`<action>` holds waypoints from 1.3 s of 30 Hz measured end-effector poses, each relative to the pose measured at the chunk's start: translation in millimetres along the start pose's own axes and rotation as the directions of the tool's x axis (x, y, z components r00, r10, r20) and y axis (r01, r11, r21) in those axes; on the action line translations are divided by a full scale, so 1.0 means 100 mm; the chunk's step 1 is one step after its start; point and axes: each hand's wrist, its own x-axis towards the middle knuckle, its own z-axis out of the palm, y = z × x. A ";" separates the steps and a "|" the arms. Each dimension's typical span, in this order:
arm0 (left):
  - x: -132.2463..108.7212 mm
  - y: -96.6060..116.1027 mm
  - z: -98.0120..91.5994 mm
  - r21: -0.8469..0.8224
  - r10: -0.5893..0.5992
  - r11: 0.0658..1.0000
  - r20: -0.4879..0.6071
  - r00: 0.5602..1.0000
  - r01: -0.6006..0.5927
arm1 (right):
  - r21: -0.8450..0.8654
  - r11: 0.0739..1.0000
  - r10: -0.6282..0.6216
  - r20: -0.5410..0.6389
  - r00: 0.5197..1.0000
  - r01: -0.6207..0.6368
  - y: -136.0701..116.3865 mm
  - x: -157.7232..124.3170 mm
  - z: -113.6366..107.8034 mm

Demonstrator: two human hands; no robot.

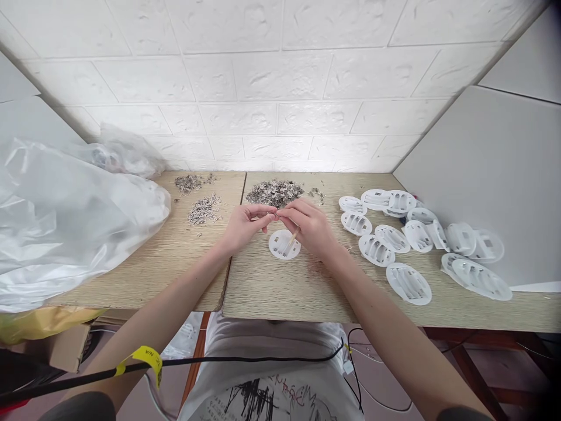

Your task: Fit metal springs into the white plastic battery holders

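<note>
My left hand (252,225) and my right hand (310,227) meet fingertip to fingertip above the middle of the table. Between the pinched fingertips is a tiny piece, mostly hidden, which looks like one of the small metal pieces. A thin wooden stick (294,235) also sits in my right hand, its end sticking out below the fingers. Under the hands lies a round white plastic battery holder (280,248) with slots and metal contacts. Just behind them is a heap of small metal pieces (276,192).
Several more round white holders (408,283) lie at the right, some overlapping. Two smaller piles of metal pieces (204,209) are at the left. A large plastic bag (79,216) covers the far left. A black cable (245,359) crosses in front of my body.
</note>
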 end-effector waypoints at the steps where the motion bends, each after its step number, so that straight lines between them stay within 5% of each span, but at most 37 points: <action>1: 0.00 0.00 0.00 0.021 -0.002 1.000 -0.024 1.000 0.003 | -0.001 1.000 0.003 0.001 1.000 -0.003 0.00 0.00 0.00; 11: 0.02 -0.07 0.00 -0.133 -0.065 0.989 -0.006 0.998 0.063 | 0.077 0.997 -0.002 -0.030 1.000 0.004 -0.03 -0.01 0.01; 17: 0.01 -0.04 -0.01 0.104 0.035 0.994 0.040 0.999 -0.039 | 0.079 0.997 0.011 0.020 1.000 -0.013 -0.02 -0.01 0.04; 25: 0.01 0.04 -0.05 0.291 0.018 0.956 0.030 0.999 -0.026 | -0.003 1.000 -0.031 0.093 0.995 0.031 -0.01 -0.02 0.06; 30: 0.02 -0.01 -0.10 0.189 -0.114 0.978 0.106 0.988 0.093 | -0.071 0.995 -0.059 0.141 0.988 0.070 0.02 -0.02 0.07; 35: -0.03 0.00 -0.09 0.091 -0.195 0.980 0.289 0.937 0.176 | -0.056 0.998 0.020 0.070 0.997 -0.016 0.11 -0.04 0.02; 39: -0.02 0.00 -0.10 0.202 -0.121 0.974 0.091 0.988 0.100 | 0.038 0.988 0.151 0.020 0.988 -0.152 0.17 -0.05 -0.01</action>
